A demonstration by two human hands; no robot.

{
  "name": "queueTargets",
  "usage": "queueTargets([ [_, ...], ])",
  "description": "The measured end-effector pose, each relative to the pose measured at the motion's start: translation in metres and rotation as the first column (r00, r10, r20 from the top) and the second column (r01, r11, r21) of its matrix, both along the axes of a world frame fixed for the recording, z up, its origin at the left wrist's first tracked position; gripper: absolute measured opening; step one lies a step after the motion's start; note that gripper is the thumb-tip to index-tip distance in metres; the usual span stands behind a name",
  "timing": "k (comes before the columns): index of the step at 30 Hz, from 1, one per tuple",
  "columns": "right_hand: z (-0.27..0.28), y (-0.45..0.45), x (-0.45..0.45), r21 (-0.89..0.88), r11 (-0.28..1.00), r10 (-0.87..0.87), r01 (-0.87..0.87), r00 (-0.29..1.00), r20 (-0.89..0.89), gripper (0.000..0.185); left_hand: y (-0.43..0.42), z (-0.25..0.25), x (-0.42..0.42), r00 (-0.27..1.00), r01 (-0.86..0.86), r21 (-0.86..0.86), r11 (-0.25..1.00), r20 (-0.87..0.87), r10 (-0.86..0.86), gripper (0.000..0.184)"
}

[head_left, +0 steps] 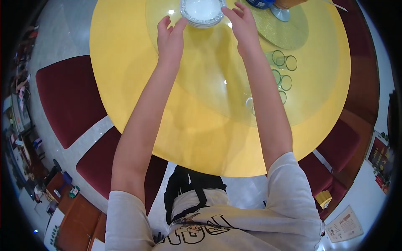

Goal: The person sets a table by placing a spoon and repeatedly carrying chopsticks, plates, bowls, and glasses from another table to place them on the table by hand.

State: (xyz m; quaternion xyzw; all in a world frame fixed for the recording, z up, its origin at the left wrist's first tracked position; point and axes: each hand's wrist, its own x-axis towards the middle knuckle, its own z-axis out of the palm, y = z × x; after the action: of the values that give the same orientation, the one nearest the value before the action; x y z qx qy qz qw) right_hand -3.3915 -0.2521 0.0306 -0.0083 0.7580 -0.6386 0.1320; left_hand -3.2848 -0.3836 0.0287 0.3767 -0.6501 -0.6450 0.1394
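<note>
1 white bowl stack (203,11), top centre of frame, between left hand (171,39) and right hand (244,28).
Both hands: fingers parted, neither closed on the stack; rim contact, can't tell. Yellow counter (121,71) below, stack cropped by frame top. Clear glasses (286,83) right of centre, beside right forearm. Blue item (259,3) upper right, also cropped.

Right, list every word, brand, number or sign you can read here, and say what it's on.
No text reads with certainty:
Grey shirt: large outlined letters, distorted by folds.
Dark wall sign: gold characters, too small and blurred.
Pale notice: print too small.
Blue container: cut off by the frame; nothing legible.
</note>
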Motion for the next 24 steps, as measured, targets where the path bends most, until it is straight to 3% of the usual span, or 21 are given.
queueTargets([
  [2,-0.014,-0.007,-0.023,-0.025,0.998,0.064,-0.063,0.997,0.042,0.067,-0.004,-0.01,-0.021,1.0,0.013,0.027,1.0,-0.027,-0.012,0.075],
  [5,-0.026,-0.018,-0.041,-0.072,0.987,0.145,-0.141,0.988,0.045,0.062,-0.011,-0.016,-0.04,0.999,0.017,0.114,0.993,-0.044,-0.012,0.076],
  [7,-0.031,-0.022,-0.048,-0.213,0.95,0.256,-0.229,0.96,0.112,0.054,-0.014,-0.023,-0.049,0.998,0.039,0.136,0.99,-0.048,-0.032,0.073],
  [10,-0.045,-0.033,-0.051,-0.351,0.91,0.289,-0.219,0.944,0.16,0.045,-0.015,-0.03,-0.054,0.994,0.088,0.2,0.976,-0.076,-0.074,0.066],
  [14,-0.046,-0.031,-0.036,-0.337,0.93,0.223,-0.145,0.953,0.206,0.045,-0.006,-0.026,-0.053,0.996,0.058,0.323,0.945,-0.089,-0.03,0.05],
  [17,-0.04,-0.021,-0.013,-0.347,0.934,0.156,-0.084,0.971,0.183,0.043,0.001,-0.031,-0.039,0.995,0.008,0.397,0.918,-0.092,0.032,0.051],
  [24,-0.041,0.012,0.07,-0.292,0.953,0.155,-0.077,0.954,0.255,0.051,0.036,-0.037,0.047,0.991,0.054,0.381,0.923,-0.134,-0.002,0.051],
])
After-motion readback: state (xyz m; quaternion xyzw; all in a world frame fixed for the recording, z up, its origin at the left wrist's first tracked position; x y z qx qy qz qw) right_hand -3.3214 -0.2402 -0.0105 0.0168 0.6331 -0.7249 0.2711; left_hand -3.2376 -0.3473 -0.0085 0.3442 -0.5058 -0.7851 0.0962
